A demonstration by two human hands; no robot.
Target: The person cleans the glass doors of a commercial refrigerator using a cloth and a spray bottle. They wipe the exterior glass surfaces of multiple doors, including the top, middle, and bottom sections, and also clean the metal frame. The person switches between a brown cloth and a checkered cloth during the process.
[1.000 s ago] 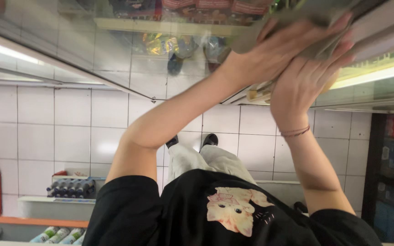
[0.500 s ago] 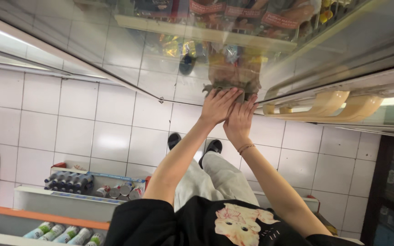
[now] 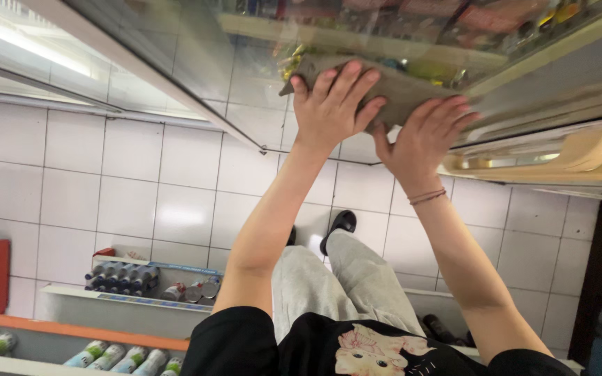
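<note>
Down at the lower left there's a shelf with rows of small bottles (image 3: 116,278), dark caps, sitting above a white tiled floor (image 3: 127,188). The left hand (image 3: 330,104) has its fingers spread flat on a greyish-brown cloth (image 3: 402,87) pressed to the glass door (image 3: 196,49). The right hand (image 3: 423,136) is splayed on the cloth's lower edge, neither grip closed around it.

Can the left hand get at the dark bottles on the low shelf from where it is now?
Probably not. The left hand is pressed flat on the grey cloth against the glass door, beside the right hand. The dark bottles sit on a low shelf near the floor, far below it.
</note>
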